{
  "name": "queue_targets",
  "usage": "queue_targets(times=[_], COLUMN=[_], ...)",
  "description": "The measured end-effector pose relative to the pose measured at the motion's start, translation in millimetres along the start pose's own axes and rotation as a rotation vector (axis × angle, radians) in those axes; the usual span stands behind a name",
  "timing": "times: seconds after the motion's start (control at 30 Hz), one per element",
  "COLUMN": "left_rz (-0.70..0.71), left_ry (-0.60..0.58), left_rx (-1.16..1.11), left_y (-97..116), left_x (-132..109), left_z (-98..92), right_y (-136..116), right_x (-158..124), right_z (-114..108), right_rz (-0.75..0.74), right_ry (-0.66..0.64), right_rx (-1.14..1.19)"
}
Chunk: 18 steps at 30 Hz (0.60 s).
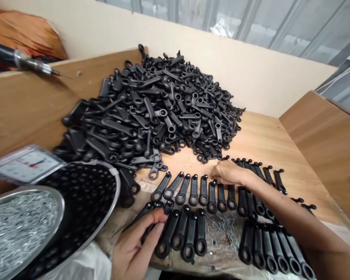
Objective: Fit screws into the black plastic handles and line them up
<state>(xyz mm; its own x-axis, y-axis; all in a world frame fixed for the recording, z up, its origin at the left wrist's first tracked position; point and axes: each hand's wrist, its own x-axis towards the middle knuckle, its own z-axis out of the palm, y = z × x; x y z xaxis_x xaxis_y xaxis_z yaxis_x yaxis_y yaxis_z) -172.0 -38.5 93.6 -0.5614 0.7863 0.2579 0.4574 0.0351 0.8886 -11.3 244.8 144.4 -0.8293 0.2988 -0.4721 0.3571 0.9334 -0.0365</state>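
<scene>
Left hand [137, 245]: fingers curled around a black lever [147, 222] at the front row.
Right hand [229, 173]: fingers bunched at the top of another lever [212, 197]; grip unclear.
Laid out: tidy rows of levers [258, 245] on a wooden table [259, 136] (loose nails [221, 233] between them).
Unsorted: large heap of levers [157, 105] behind.

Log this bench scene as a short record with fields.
Left hand: holds a black lever arm
Right hand: rests at the top of a laid-out black arm
Rows: black arms side by side on the wooden bench
Pile: heaped black arms behind the rows
Loose: silver nails between the rows
Left side: steel bowl of nails, round tray of black parts, dial scale
</scene>
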Motion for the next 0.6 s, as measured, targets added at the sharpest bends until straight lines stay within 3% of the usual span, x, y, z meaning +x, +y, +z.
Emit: queue_targets(times=[0.2,0.4,0.5,0.6], left_rz=[-0.131,-0.044,-0.012,0.000], left_ry=[0.190,0.103,0.099,0.103], left_rx=[0.063,0.577,0.741,0.795], left_y=[-19.3,-16.8,-8.3,3.8], left_x=[39.1,74.6,89.0,104.0], left_z=[12.2,23.2,23.6,20.3], right_y=[-2.9,-9.9,-8.2,-0.5], right_x=[7.0,3.1,-10.1,-36.2], right_z=[15.4,6.3,-3.3,-8.0], right_rz=[-0.007,0.044,0.096,0.135], right_ry=[-0.010,-0.029,0.056,0.237], right_rx=[-0.032,-0.064,-0.050,0.095])
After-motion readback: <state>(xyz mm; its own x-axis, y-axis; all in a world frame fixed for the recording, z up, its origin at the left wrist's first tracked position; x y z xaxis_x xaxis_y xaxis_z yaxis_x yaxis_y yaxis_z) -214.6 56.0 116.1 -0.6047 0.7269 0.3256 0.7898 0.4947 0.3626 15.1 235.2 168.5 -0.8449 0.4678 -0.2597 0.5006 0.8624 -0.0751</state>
